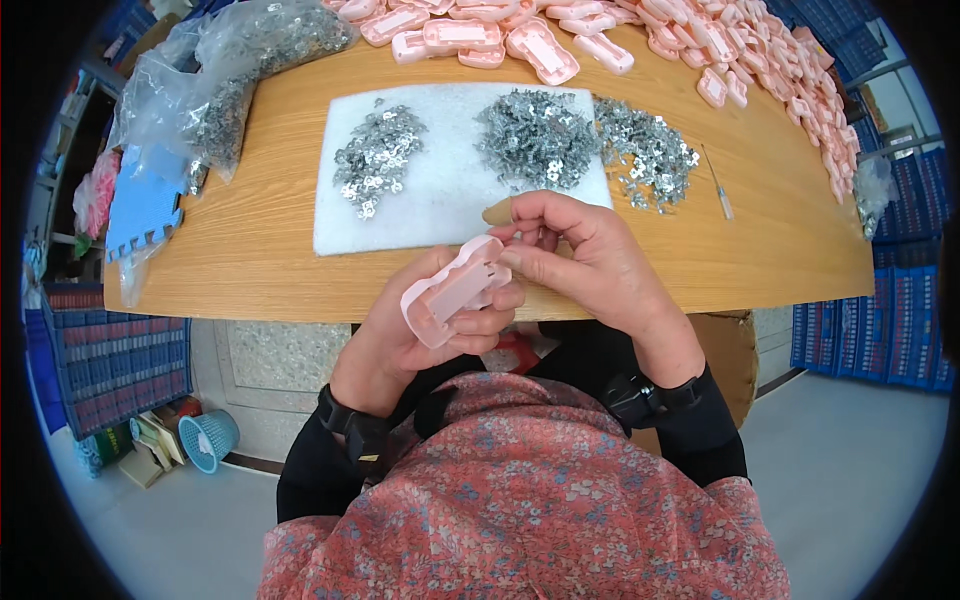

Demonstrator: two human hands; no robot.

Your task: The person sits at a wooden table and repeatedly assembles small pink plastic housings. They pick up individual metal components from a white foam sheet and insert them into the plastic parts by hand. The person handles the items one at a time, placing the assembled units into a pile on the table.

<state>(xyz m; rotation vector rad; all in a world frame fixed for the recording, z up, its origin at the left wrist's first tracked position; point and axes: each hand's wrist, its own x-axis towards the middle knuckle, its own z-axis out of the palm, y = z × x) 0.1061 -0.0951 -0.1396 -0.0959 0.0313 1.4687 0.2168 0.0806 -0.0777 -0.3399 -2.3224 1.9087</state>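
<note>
A pale pink plastic shell (452, 292), shaped like a toy car body, rests tilted in my left hand (383, 332), whose fingers wrap round it from below. Its hollow side, with a long flat panel, faces up. At the shell's far right end, my right hand (600, 258) has thumb and fingers pinched together; whatever is between them is too small to make out. A tan finger cot (498, 212) covers one of its fingertips. Beyond my hands, a white foam sheet (450, 180) carries a smaller left heap (378, 160) and a larger right heap (537, 138) of small silvery metal clips.
More metal clips (652, 158) lie on the wooden table (270, 215) right of the foam, beside a thin screwdriver-like tool (722, 195). Pink shells (545, 50) crowd the far and right edges. Clear bags of clips (225, 85) and a blue foam mat (143, 210) occupy the left.
</note>
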